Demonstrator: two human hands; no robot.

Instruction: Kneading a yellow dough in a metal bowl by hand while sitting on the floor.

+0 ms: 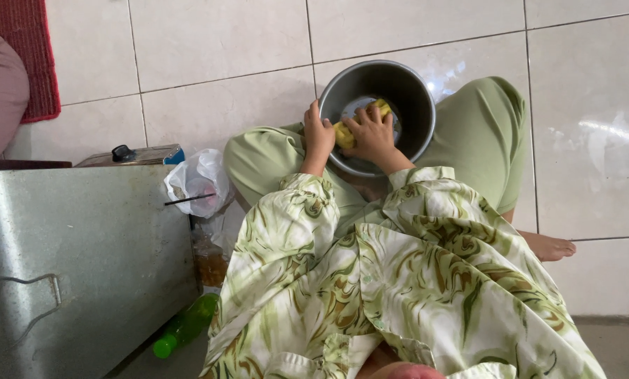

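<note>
Hands [319,133] [372,133] gripped yellow dough [345,135] at the metal pot's [349,83] seven o'clock rim; kneading evenly probably wanted steady, alternating squeezes

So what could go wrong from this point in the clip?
The grey metal pot sits tilted on the person's lap rather than on the floor, steadied only by the left hand at its rim; it may slip or tip while the right hand presses the yellow sponge inside. Anything wet inside might spill onto the green trousers or the glossy floor tiles, probably making them slippery.
</note>
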